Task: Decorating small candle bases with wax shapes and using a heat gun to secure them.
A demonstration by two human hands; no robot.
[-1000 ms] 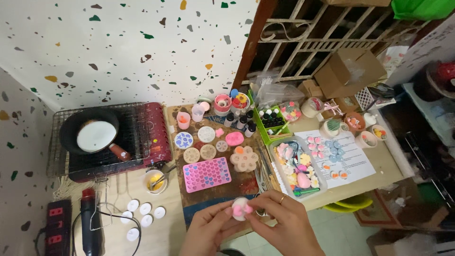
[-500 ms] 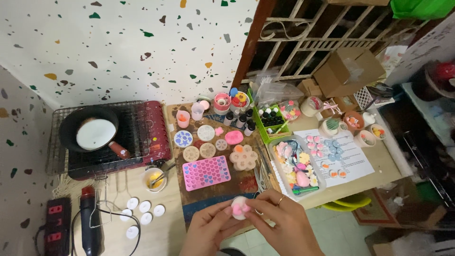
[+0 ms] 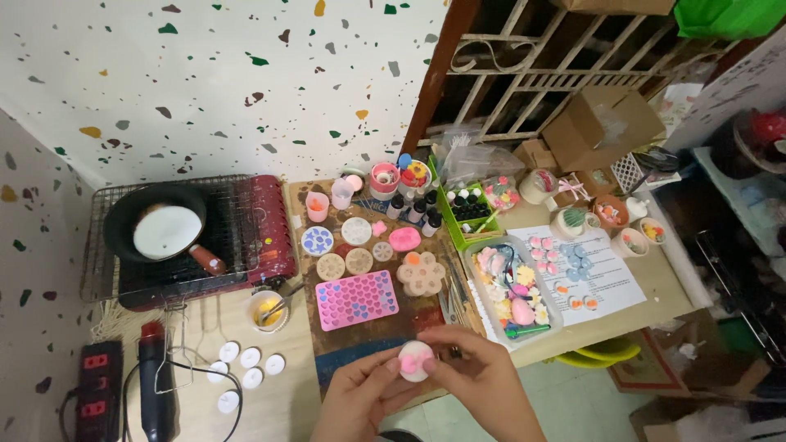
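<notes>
Both closed on small round white piece with pink bow (image 3: 415, 361): left hand (image 3: 364, 397), right hand (image 3: 479, 381), at table's near edge (image 3: 565, 348), just below pink heart mould (image 3: 357, 299).

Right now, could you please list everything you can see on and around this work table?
Round piece with bow: one, white with pink, held in both hands.
Heart mould: one, pink, board centre.
Round moulds: several, beige, white and blue, above the heart mould.
Flower mould: one, beige, right of the heart mould.
Pan: one, black with white contents, on the stove.
Stove: one, red, left.
Small cup: one, yellow contents, below the stove.
Discs: six, white, bottom left.
Tray: one, clear, holding coloured shapes.
Paper sheet: one, white, right.
Bottles: several, dark, back.
Left hand: grip on the piece.
Right hand: grip on the piece.
</notes>
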